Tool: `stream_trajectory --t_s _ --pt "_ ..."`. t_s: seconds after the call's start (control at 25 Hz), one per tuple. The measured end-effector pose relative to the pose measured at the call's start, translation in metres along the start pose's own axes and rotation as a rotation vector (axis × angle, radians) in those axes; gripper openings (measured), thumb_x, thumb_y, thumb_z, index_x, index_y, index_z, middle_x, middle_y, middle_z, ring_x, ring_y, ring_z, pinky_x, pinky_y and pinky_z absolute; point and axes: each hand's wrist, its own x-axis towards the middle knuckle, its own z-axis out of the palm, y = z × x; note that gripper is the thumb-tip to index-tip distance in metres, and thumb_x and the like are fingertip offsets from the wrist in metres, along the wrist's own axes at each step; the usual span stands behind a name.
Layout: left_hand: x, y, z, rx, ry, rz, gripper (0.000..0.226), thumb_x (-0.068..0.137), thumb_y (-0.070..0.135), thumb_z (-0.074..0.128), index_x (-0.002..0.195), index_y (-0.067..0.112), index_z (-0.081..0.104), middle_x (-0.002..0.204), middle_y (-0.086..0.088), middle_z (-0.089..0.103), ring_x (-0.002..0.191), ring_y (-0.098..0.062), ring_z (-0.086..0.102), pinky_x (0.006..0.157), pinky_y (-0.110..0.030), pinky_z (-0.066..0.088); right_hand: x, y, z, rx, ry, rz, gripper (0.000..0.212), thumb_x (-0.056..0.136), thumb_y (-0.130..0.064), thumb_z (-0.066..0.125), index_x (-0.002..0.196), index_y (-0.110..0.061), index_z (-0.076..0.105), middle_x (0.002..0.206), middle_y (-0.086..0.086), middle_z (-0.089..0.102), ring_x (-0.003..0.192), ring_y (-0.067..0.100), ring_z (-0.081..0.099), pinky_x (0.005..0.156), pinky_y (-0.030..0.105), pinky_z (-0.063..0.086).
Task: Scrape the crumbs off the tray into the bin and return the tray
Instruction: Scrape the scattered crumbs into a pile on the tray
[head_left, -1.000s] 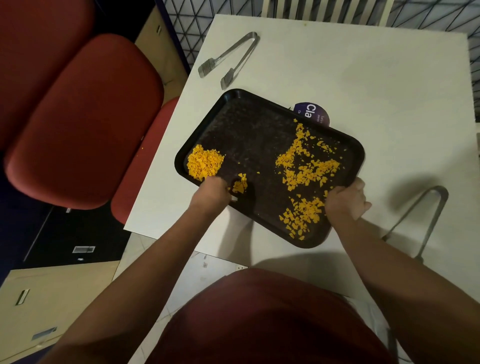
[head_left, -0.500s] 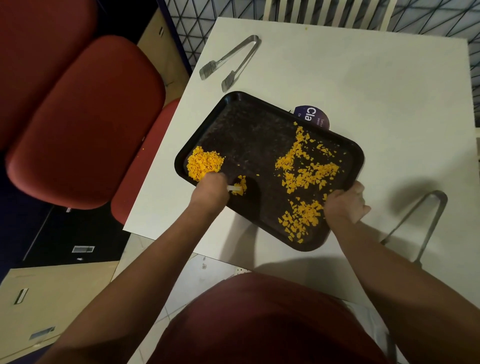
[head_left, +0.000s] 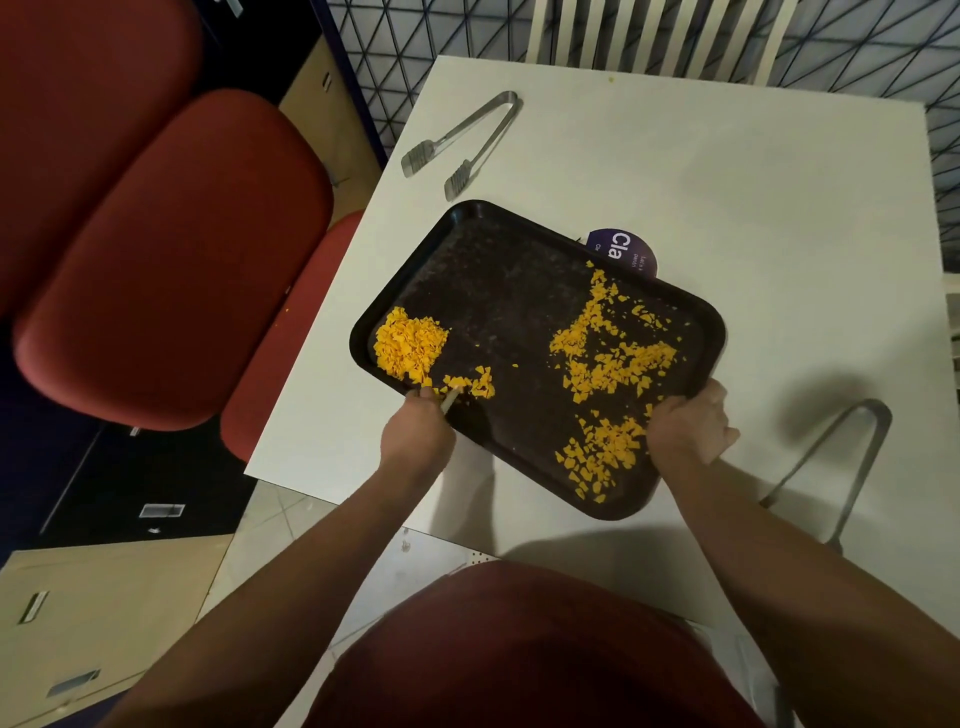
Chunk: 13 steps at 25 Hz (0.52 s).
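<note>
Seeing the black tray (head_left: 498, 291) flat on the white table (head_left: 727, 182), turned at an angle, its near-left edge close to the table's edge. Orange crumbs (head_left: 613, 358) scattered over the tray's right half and near-right corner; a denser heap (head_left: 410, 343) sits in the left corner, small cluster just beside it.

Left hand (head_left: 418, 431) is curled around a pale stick-like scraper (head_left: 451, 399); tip sits at that small cluster by the near rim. Can't tell what the tool is exactly, most of it is hidden in the fist.

Right hand (head_left: 688, 421) grips the tray's near-right rim, fingers wrapped over the edge.

From my feed, around the tray: dark round label (head_left: 623, 252) partly tucked under the far rim. Metal tongs (head_left: 462, 140) lie on the far-left of the table, apart from the tray. Second tongs (head_left: 836, 462) on the right, near the right forearm. Red chairs (head_left: 171, 260) left of the table.
</note>
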Motion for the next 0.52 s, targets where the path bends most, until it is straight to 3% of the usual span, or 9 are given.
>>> stream_trajectory --t_s 0.24,0.52 --pt "0.0 0.034 0.013 0.006 -0.081 0.206 0.025 0.091 0.005 0.041 0.116 0.004 0.045 0.12 -0.017 0.05 0.101 -0.037 0.058 0.077 -0.041 0.046 0.0 0.0 0.0 -0.013 0.0 -0.001 0.037 0.089 -0.017 0.038 0.123 -0.003 0.039 0.109 0.022 0.061 0.097 0.038 0.057 0.09 0.041 0.032" --pt "0.01 0.022 0.004 -0.039 0.002 -0.005 0.03 0.092 0.005 0.04 0.121 0.003 0.039 0.116 -0.018 0.055 0.103 -0.037 0.059 0.078 -0.041 0.047 0.0 0.0 0.001 -0.022 -0.01 0.001 0.039 0.089 -0.017 0.037 0.126 -0.003 0.037 0.112 0.022 0.06 0.099 0.038 0.057 0.091 0.042 0.031"
